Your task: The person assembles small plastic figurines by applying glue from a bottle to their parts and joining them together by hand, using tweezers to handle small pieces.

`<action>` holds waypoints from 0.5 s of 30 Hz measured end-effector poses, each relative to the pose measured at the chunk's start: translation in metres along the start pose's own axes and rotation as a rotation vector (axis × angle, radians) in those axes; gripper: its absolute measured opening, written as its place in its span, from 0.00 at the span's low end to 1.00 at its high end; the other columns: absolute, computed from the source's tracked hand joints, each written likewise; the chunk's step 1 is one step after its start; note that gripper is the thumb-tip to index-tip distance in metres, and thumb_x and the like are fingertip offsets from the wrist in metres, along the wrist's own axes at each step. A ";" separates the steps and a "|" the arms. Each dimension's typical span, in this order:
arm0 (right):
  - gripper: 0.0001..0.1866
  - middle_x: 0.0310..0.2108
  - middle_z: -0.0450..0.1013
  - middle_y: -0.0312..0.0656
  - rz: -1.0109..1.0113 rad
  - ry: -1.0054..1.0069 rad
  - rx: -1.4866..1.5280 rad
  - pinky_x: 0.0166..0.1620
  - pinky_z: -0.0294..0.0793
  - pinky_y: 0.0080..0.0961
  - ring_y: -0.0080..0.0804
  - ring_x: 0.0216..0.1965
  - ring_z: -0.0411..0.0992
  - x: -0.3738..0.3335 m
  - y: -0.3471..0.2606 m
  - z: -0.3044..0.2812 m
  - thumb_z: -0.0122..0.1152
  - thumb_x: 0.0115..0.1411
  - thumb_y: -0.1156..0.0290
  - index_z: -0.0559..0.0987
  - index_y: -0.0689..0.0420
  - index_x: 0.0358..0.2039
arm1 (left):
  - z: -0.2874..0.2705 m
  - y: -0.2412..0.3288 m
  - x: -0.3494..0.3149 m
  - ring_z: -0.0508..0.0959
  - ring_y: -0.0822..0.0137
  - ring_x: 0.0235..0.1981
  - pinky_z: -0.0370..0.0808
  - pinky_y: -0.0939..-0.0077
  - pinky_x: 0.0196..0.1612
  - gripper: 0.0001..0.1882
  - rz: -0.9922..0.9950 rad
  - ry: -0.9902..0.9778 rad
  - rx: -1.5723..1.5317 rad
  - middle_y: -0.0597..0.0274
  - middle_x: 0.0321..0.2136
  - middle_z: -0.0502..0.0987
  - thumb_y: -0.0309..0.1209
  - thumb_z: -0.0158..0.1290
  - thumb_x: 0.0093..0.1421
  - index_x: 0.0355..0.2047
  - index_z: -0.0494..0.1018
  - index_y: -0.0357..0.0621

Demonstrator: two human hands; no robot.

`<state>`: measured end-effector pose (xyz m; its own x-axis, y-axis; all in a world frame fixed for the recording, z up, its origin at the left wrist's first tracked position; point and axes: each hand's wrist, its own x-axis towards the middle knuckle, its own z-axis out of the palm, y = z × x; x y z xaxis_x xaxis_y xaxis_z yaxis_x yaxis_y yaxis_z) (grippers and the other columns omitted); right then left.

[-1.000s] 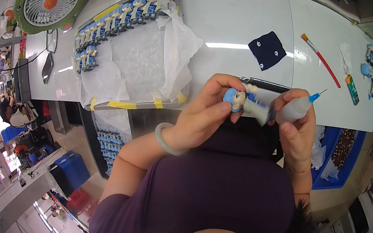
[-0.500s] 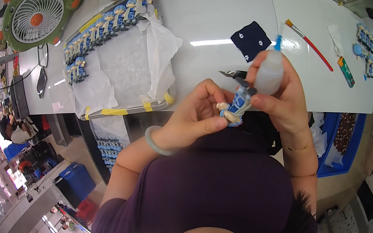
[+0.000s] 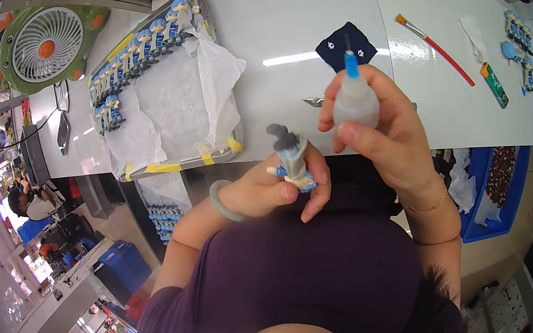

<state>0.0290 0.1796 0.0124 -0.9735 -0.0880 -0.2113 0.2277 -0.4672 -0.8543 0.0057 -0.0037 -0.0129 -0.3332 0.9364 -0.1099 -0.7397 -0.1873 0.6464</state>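
Note:
My left hand point(image 3: 256, 189) is closed around a small painted figurine point(image 3: 292, 160) in blue and white. Its dark grey feet point up and away from me, and the fingers cover part of its body. In my right hand point(image 3: 397, 134) is a translucent squeeze bottle point(image 3: 357, 104) with a blue needle tip, held upright above the bench edge. Bottle and figurine are apart. Partly under the right hand lies a craft knife point(image 3: 313, 101), only its blade end showing plainly. A dark patterned cloth point(image 3: 333, 54) lies just beyond the bottle tip.
On the left, a paper-lined tray point(image 3: 224, 154) with yellow tape holds a row of similar figurines point(image 3: 136, 53). A green fan point(image 3: 48, 47) stands beyond it. To the right lie a red brush point(image 3: 439, 49), a green-handled cutter point(image 3: 494, 86) and more figurines point(image 3: 520, 35). Blue bins point(image 3: 517, 178) stand below.
My hands have moved apart. The left went down and left, turning the figurine feet up; the right drew away from it with the bottle, its blue tip now in plain view.

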 end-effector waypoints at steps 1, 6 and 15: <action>0.19 0.30 0.67 0.38 0.006 0.040 0.014 0.30 0.68 0.17 0.23 0.33 0.67 -0.003 -0.001 -0.002 0.58 0.47 0.66 0.66 0.58 0.39 | 0.002 0.002 0.001 0.69 0.69 0.23 0.65 0.80 0.27 0.24 0.011 0.022 -0.006 0.58 0.25 0.68 0.50 0.49 0.53 0.37 0.61 0.42; 0.19 0.29 0.67 0.39 -0.040 0.065 -0.034 0.29 0.68 0.16 0.24 0.32 0.67 -0.016 0.006 -0.009 0.58 0.47 0.64 0.66 0.58 0.38 | 0.008 0.007 0.005 0.67 0.70 0.25 0.63 0.80 0.30 0.25 0.019 0.093 0.052 0.58 0.28 0.66 0.51 0.49 0.53 0.37 0.61 0.42; 0.15 0.30 0.67 0.35 -0.008 0.009 0.003 0.32 0.65 0.15 0.18 0.29 0.64 -0.028 0.008 -0.020 0.56 0.51 0.73 0.66 0.59 0.39 | 0.000 0.005 0.007 0.71 0.68 0.27 0.69 0.78 0.31 0.22 0.082 0.006 0.003 0.54 0.31 0.68 0.33 0.62 0.43 0.32 0.61 0.44</action>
<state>0.0589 0.1955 0.0022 -0.9749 -0.0763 -0.2090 0.2200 -0.4705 -0.8545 -0.0009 0.0015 -0.0105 -0.3959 0.9163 -0.0606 -0.7078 -0.2624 0.6559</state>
